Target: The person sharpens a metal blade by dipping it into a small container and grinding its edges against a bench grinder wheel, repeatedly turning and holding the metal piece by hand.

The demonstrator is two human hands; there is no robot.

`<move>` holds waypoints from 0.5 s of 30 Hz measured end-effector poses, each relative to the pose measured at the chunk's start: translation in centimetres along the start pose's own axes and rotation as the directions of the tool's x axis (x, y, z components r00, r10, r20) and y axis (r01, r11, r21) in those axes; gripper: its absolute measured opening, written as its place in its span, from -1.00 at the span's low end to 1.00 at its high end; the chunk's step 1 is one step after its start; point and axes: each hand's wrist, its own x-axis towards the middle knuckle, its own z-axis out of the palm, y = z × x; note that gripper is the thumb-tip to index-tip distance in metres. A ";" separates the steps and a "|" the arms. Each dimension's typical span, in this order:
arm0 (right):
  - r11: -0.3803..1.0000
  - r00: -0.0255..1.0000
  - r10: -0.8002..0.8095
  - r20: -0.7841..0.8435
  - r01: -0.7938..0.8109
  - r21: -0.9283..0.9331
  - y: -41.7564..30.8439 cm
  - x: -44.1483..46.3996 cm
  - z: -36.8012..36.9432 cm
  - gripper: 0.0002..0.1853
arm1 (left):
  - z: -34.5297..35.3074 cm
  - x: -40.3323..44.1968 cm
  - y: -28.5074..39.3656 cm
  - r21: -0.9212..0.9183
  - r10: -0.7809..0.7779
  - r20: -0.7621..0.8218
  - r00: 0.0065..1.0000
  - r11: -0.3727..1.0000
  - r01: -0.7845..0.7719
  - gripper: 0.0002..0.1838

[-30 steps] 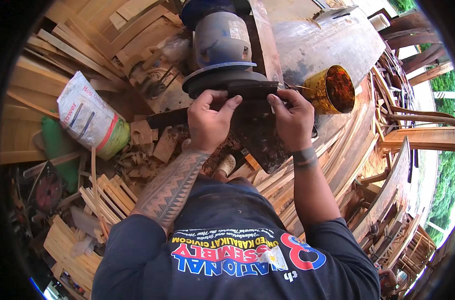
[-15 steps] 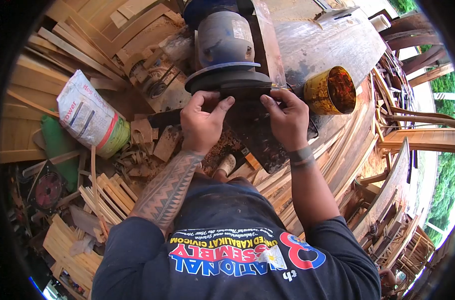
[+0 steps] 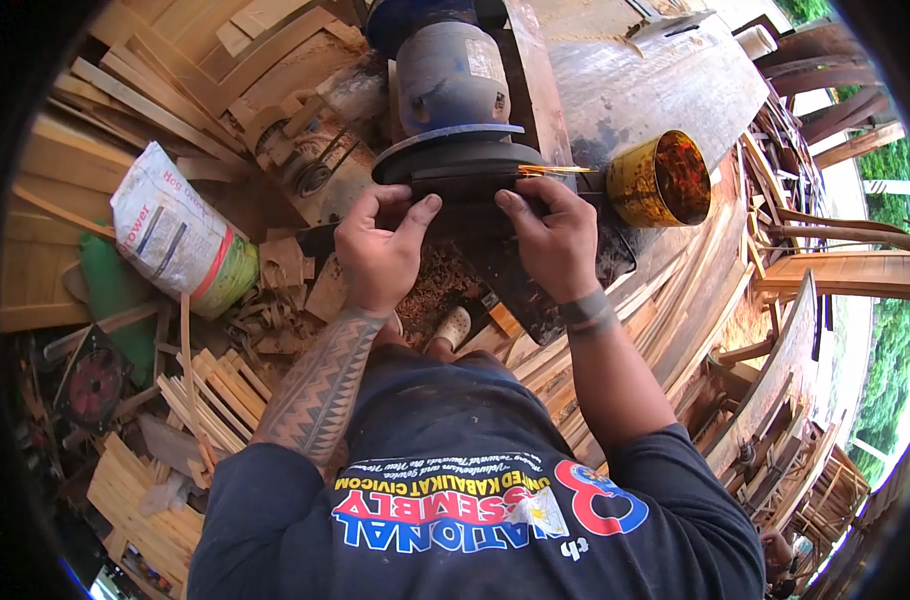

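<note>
A blue motor carries a dark round grinding wheel at its near end. Against the wheel's near edge lies a long, flat, dark metal blade. My left hand pinches the blade's left part, thumb on the near face. Its right part is pinched by my right hand in the same way. Orange sparks fly rightward from the contact, just above my right fingers. The fingertips behind the blade are hidden, and its exact edge is too dark to make out.
A yellow-brown tin can stands right of the wheel on the worn bench. To the left is a white feed sack. Wood strips and shavings lie around my feet, near a belt-driven pulley.
Both hands have slid left along the wheel with the blade. The sparks at the right are now longer and brighter.
</note>
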 end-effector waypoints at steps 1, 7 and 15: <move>1.000 1.000 -0.014 -0.001 0.014 -0.020 -0.1 0.0 0.1 -0.69 | -0.1 0.0 0.0 0.007 0.000 -0.010 1.000 1.000 0.000 -0.69; 0.999 0.999 -0.038 -0.008 0.038 -0.038 -0.7 -0.1 0.7 -0.69 | -0.9 0.1 -0.2 -0.019 0.009 -0.004 1.000 1.000 -0.009 -0.69; 0.997 0.999 -0.016 0.048 0.019 -0.070 -2.2 -0.4 0.9 -0.67 | -2.2 0.1 0.0 -0.029 0.061 0.018 0.998 0.998 -0.060 -0.71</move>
